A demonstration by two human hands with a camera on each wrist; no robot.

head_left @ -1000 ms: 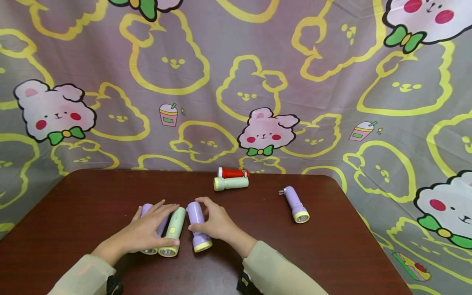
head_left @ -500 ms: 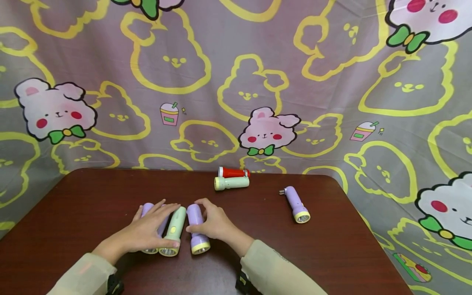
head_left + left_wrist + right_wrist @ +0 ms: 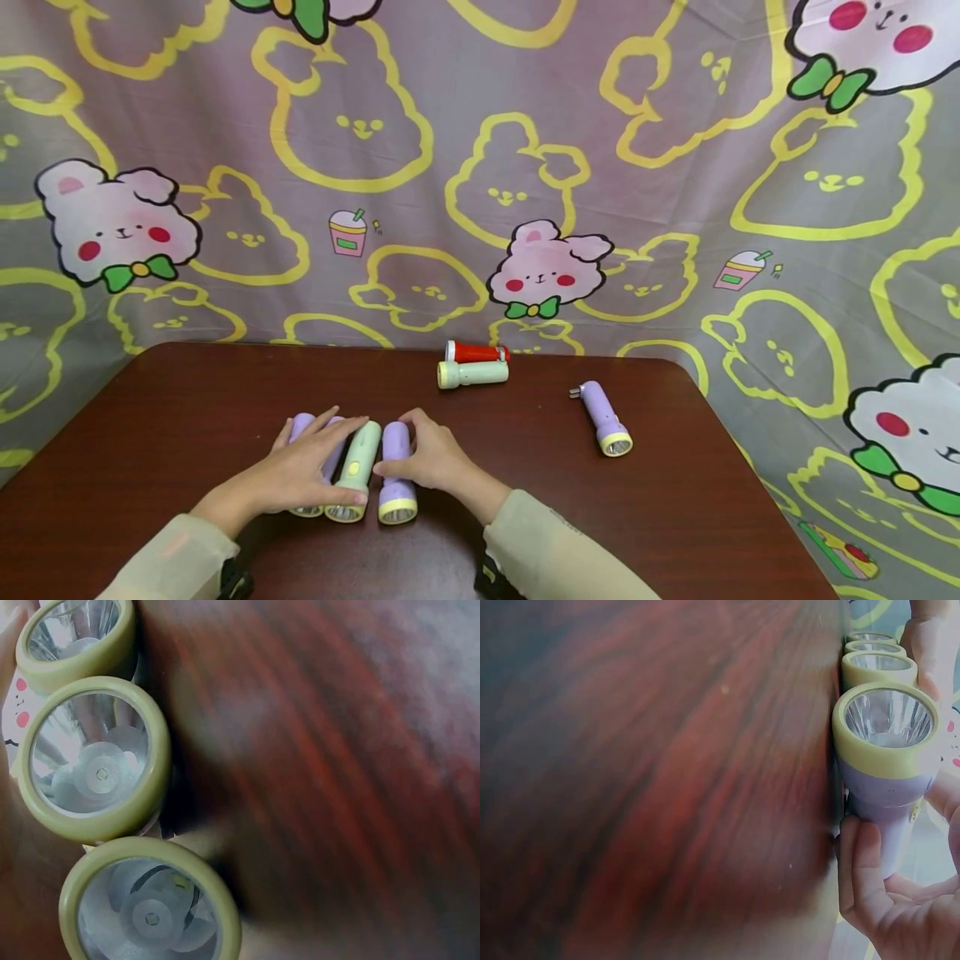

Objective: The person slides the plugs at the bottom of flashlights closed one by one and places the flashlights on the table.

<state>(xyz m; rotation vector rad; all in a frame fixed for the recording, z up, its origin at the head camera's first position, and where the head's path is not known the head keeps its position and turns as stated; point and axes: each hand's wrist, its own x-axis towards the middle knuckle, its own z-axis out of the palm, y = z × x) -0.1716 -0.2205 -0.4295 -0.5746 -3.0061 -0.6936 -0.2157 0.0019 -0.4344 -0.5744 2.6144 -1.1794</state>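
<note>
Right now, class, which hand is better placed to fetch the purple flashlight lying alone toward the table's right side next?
Probably the right hand: it is nearer the lone purple flashlight, though it should first release its gripped purple flashlight. The left hand lies farther off, over the pale green flashlight.

Purple flashlight (image 3: 397, 490) in right hand (image 3: 437, 457) now straighter, closer to the green flashlight (image 3: 360, 454) beside it

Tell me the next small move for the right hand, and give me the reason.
Probably nudge the purple flashlight held by the right hand a little to the left. In the head view a narrow gap shows between its lens end and that of the green flashlight, and the left hand lies over the green one, which may help steady it.
</note>
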